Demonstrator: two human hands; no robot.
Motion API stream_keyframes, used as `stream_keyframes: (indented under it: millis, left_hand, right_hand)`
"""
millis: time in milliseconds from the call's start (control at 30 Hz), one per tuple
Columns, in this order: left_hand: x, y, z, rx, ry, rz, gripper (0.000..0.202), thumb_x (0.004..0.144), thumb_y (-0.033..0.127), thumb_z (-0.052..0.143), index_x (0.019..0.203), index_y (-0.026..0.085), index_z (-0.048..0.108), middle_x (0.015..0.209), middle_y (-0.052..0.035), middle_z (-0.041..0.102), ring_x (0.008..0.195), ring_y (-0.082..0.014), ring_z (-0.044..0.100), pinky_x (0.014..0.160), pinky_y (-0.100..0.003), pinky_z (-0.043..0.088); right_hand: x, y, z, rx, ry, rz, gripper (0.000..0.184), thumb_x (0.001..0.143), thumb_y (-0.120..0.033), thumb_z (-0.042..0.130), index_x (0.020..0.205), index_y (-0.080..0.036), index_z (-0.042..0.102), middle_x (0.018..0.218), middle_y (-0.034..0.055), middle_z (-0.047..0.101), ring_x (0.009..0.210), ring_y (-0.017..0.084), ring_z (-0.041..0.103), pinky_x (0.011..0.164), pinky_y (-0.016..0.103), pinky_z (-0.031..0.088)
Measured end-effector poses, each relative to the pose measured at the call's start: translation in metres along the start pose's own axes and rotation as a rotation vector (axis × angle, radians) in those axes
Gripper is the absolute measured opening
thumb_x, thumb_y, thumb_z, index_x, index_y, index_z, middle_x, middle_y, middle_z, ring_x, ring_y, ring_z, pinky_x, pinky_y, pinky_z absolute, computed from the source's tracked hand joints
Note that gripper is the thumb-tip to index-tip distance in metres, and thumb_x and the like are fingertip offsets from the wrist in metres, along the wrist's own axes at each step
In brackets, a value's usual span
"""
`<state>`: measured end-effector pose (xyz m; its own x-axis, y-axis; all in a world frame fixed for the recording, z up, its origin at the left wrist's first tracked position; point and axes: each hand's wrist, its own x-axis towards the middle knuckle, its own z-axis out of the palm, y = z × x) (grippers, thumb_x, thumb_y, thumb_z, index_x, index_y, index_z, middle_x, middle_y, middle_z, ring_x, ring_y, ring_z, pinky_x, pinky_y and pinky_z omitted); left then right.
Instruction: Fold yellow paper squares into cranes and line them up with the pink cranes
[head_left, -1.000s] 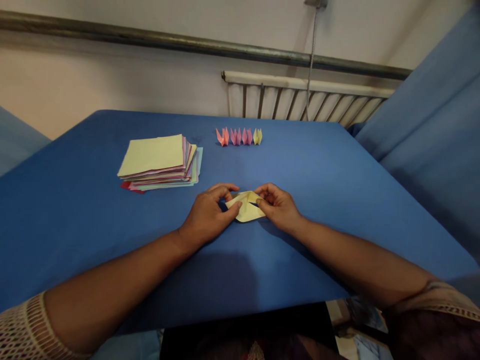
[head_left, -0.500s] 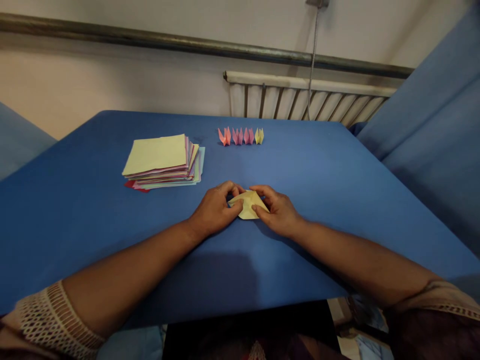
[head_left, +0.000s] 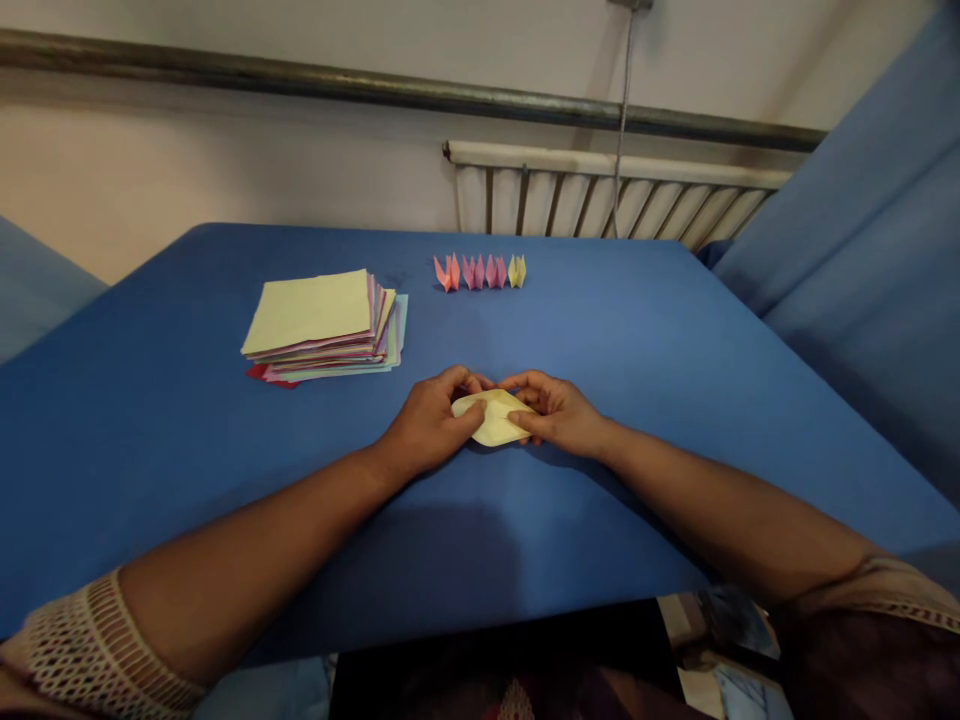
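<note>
A partly folded yellow paper lies on the blue table right in front of me. My left hand pinches its left side, thumb on top and fingers curled behind. My right hand grips the right side the same way. Both hands rest low on the table surface with the paper between them.
A stack of coloured paper sheets with a yellow sheet on top sits to the left. A row of small folded paper pieces, pink and one yellow, stands further back. A radiator is behind the table, and blue fabric rises on the right.
My hands have drawn closer together and the yellow paper has been pressed flatter between them, its opening closing up. The stack and the folded pieces stay put.
</note>
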<state>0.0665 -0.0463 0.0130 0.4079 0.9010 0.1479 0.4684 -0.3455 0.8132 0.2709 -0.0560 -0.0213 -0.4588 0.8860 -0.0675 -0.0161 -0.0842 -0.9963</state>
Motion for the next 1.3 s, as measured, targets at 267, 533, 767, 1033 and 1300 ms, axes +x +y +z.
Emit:
stream_keyframes:
  millis: [267, 533, 767, 1033, 1300]
  left_hand:
    - [-0.003, -0.005, 0.008, -0.106, 0.047, -0.054, 0.008, 0.079, 0.025, 0.058, 0.084, 0.020, 0.062, 0.095, -0.0021, 0.071, 0.086, -0.0181, 0.067, 0.079, -0.032, 0.053]
    - [-0.002, -0.005, 0.007, -0.193, 0.093, -0.025, 0.010, 0.078, 0.025, 0.060, 0.086, 0.019, 0.062, 0.108, -0.0056, 0.069, 0.099, -0.0204, 0.066, 0.087, -0.035, 0.053]
    - [-0.003, -0.005, 0.006, 0.077, 0.103, -0.052, 0.014, 0.082, 0.034, 0.061, 0.086, 0.021, 0.065, 0.089, -0.0011, 0.072, 0.079, -0.0184, 0.067, 0.076, -0.032, 0.053]
    - [-0.002, -0.006, 0.007, -0.151, 0.104, -0.035, 0.009, 0.078, 0.021, 0.057, 0.085, 0.019, 0.063, 0.102, -0.0040, 0.071, 0.098, -0.0192, 0.067, 0.088, -0.033, 0.053]
    - [0.001, -0.002, -0.001, -0.250, -0.019, -0.125, 0.013, 0.072, 0.028, 0.065, 0.080, 0.018, 0.065, 0.105, -0.0071, 0.072, 0.092, -0.0206, 0.067, 0.085, -0.037, 0.053]
  right_hand:
    - [-0.001, -0.002, 0.008, -0.050, 0.104, -0.041, 0.026, 0.080, -0.016, 0.058, 0.105, -0.022, 0.059, 0.068, -0.0064, 0.059, 0.052, 0.007, 0.054, 0.050, 0.019, 0.044]
    - [-0.002, -0.005, 0.007, -0.060, 0.109, -0.104, 0.030, 0.083, -0.022, 0.055, 0.113, -0.025, 0.058, 0.097, -0.0004, 0.066, 0.060, 0.007, 0.057, 0.053, 0.021, 0.046]
    - [-0.010, -0.003, 0.017, -0.368, 0.156, -0.199, 0.030, 0.085, -0.021, 0.058, 0.115, -0.025, 0.054, 0.097, 0.0014, 0.068, 0.073, 0.013, 0.065, 0.067, 0.028, 0.051]
    - [0.000, 0.006, 0.010, -0.226, 0.228, -0.162, 0.025, 0.081, -0.013, 0.051, 0.103, -0.024, 0.056, 0.088, -0.0010, 0.066, 0.070, 0.012, 0.062, 0.062, 0.025, 0.048]
    - [-0.002, -0.003, 0.007, -0.159, 0.207, -0.192, 0.017, 0.082, -0.019, 0.050, 0.096, -0.023, 0.058, 0.083, -0.0023, 0.063, 0.064, 0.010, 0.055, 0.060, 0.023, 0.042]
